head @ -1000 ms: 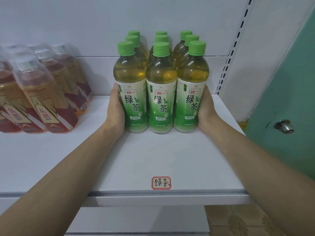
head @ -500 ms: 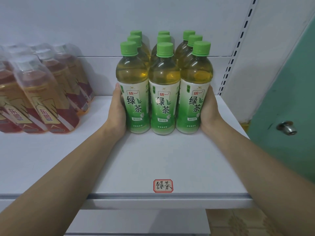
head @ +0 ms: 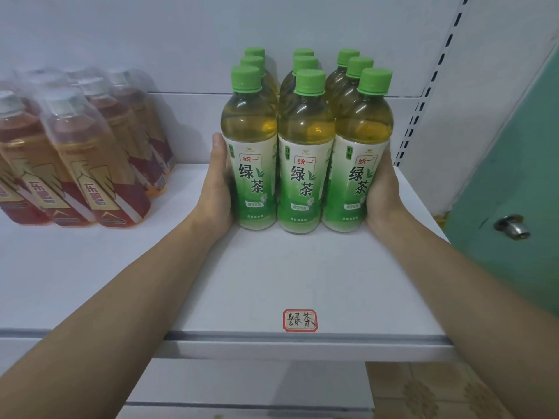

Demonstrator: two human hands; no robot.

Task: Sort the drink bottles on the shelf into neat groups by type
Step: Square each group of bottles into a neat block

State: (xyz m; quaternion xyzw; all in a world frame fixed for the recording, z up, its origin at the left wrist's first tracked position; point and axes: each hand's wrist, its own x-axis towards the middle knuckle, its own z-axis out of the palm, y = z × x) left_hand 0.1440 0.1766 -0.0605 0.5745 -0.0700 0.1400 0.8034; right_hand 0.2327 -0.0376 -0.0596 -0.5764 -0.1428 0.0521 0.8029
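Several green tea bottles [head: 304, 164] with green caps and green-white labels stand upright in three close rows on the white shelf [head: 272, 276]. My left hand [head: 216, 189] lies flat against the left side of the block, and my right hand [head: 381, 195] presses against its right side. Both palms touch the front bottles low down, squeezing the group between them. My fingers are hidden behind the bottles. A group of red-and-gold drink bottles [head: 75, 164] with clear caps stands at the left of the same shelf.
A small red-bordered handwritten label [head: 300, 320] is stuck near the shelf's front edge below the green tea. A slotted shelf upright [head: 423, 95] runs along the right. A green door with a metal knob [head: 511, 226] stands at the far right.
The bottle block and both hands sit slightly further right in view, and the rows look a little more fanned apart at the back. The red bottles have not moved.
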